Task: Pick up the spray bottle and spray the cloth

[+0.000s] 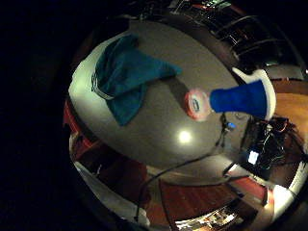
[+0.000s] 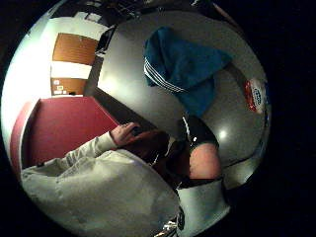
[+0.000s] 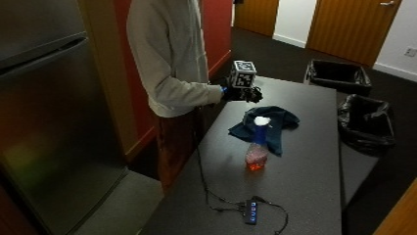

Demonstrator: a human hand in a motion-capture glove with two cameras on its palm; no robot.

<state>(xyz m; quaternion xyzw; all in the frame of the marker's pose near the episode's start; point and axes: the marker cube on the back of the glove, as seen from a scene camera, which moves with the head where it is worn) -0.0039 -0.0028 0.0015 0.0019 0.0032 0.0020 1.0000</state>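
The bottle (image 3: 257, 147) stands upright at the frame's centre on the table (image 3: 306, 171), untouched, just below the cloth (image 3: 267, 125). The right hand (image 3: 242, 93) hovers above the cloth, upper centre, holding nothing; whether its fingers are spread or curled cannot be told.

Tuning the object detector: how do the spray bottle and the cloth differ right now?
The spray bottle stands upright; the cloth lies crumpled flat. The bottle is rigid, with a blue-and-white head and reddish body; the cloth is soft and teal. Both rest on the grey table, untouched by the gloved right hand.
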